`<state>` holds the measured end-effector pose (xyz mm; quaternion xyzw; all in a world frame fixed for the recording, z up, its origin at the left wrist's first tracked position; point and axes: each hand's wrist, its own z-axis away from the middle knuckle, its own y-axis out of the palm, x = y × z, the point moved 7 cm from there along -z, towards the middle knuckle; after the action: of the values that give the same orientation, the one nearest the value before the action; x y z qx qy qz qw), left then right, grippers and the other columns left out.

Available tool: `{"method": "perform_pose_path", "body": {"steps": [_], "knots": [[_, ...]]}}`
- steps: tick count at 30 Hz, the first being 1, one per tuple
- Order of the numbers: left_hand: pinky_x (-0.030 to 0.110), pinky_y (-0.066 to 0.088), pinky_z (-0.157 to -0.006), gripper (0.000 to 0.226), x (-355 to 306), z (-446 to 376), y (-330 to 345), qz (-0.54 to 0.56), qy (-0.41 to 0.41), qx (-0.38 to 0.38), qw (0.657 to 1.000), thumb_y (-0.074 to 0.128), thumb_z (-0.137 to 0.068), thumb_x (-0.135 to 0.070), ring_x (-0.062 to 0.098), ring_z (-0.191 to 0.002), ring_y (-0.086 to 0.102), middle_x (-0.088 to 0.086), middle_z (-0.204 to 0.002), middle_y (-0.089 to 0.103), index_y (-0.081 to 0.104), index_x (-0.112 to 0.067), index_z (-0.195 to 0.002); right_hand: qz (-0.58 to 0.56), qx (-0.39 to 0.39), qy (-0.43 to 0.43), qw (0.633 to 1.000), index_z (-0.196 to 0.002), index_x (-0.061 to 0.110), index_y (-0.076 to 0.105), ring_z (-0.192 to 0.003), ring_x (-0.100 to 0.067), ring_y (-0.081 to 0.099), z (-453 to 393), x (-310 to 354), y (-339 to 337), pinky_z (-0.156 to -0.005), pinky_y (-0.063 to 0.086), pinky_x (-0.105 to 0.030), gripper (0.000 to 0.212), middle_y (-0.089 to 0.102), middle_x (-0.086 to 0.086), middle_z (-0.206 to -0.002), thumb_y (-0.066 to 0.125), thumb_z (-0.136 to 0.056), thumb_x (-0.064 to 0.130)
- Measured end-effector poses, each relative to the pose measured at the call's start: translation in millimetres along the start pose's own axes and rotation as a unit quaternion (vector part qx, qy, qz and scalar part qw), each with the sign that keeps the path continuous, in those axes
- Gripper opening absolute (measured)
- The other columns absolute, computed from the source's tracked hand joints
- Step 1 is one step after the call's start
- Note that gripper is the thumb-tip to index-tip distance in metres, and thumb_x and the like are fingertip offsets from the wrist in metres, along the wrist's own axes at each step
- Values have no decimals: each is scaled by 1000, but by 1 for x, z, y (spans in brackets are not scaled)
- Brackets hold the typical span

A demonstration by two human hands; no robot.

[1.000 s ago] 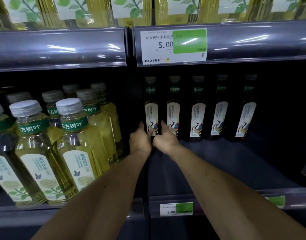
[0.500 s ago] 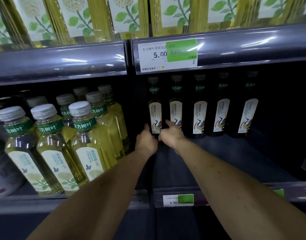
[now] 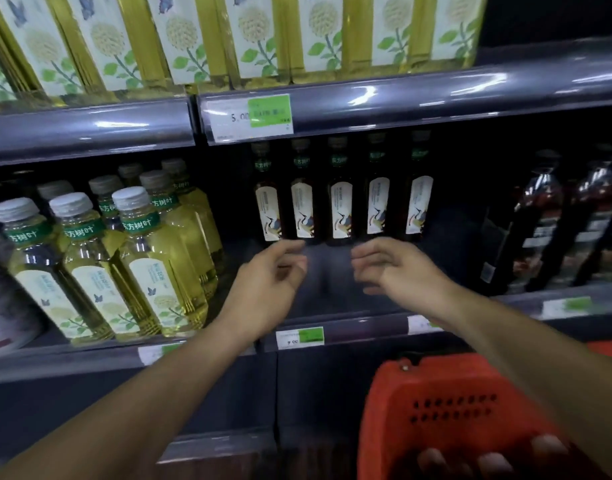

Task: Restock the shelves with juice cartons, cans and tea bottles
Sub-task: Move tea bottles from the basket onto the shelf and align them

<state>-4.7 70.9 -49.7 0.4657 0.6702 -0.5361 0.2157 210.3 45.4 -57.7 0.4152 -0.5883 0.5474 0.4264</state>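
Tea bottles (image 3: 341,209), five dark ones with pale bird labels, stand upright in a row at the back of the shelf (image 3: 349,320), with bare shelf in front of them. Our left hand (image 3: 266,282) and right hand (image 3: 398,268) hang before that row, fingers loosely curled, holding nothing and touching no bottle.

We judge the risk to be in the next reach: the dark bottles are tall, narrow and close-set, so a knuckle brushing one could tip it into its neighbours. The smooth plastic could also slip in a loose hold. To the left, yellow bottles (image 3: 159,265) with ribbed white caps stand near our left forearm, and a careless elbow could nudge them. A red basket (image 3: 453,410) of perforated plastic sits below right; pale caps show at its lower edge, blurred.
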Motion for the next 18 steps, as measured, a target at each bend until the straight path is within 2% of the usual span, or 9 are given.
{"method": "perform_pose_path", "body": {"steps": [4, 8, 10, 13, 15, 17, 18], "knots": [[30, 52, -101, 31, -50, 56, 24, 15, 10, 62, 998, 65, -100, -27, -4, -109, 66, -22, -111, 74, 64, -40, -128, 21, 8, -7, 1000, -105, 27, 70, -97, -11, 72, 76, -7, -40, -83, 62, -36, 21, 73, 4, -106, 71, -90, 11], [14, 49, -94, 34, -100, 101, 63, -1, 29, 135, 990, 66, -99, -23, -7, -105, 67, -24, -111, 73, 63, -38, -130, 74, 19, -2, 997, -111, 28, 68, -100, -10, 71, 145, -21, -69, -90, 57, -39, 25, 73, 7, -107, 72, -91, 13], [7, 47, -89, 34, -116, 120, 87, 0, 32, 174, 984, 67, -98, -20, -9, -101, 67, -22, -110, 73, 65, -35, -128, 107, 24, 4, 994, -112, 30, 67, -102, -5, 69, 175, -33, -79, -96, 54, -37, 28, 73, 10, -106, 73, -90, 14], [1, 42, -87, 33, -121, 141, 133, -36, 24, 235, 971, 68, -98, -20, -10, -98, 66, -17, -112, 73, 65, -30, -129, 177, 48, 35, 982, -112, 35, 67, -101, 3, 67, 210, -63, -92, -95, 54, -30, 27, 71, 20, -105, 74, -89, 22], [7, 47, -92, 32, -113, 151, 166, -67, -2, 288, 955, 67, -98, -24, -7, -101, 67, -13, -117, 72, 65, -30, -130, 217, 65, 66, 972, -108, 35, 66, -96, 6, 66, 226, -84, -99, -91, 53, -25, 22, 72, 21, -102, 73, -89, 27], [20, 49, -101, 32, -100, 161, 196, -108, -25, 342, 933, 66, -98, -31, 4, -111, 67, -10, -123, 72, 64, -29, -129, 239, 77, 88, 964, -99, 37, 66, -89, 8, 65, 237, -100, -102, -84, 51, -20, 17, 72, 18, -95, 73, -89, 25], [22, 49, -102, 31, -93, 165, 211, -137, -28, 365, 921, 65, -98, -34, 7, -114, 66, -9, -124, 72, 65, -29, -128, 252, 87, 90, 960, -93, 40, 64, -87, 11, 63, 240, -108, -101, -80, 48, -15, 20, 72, 18, -92, 72, -89, 22]]}}
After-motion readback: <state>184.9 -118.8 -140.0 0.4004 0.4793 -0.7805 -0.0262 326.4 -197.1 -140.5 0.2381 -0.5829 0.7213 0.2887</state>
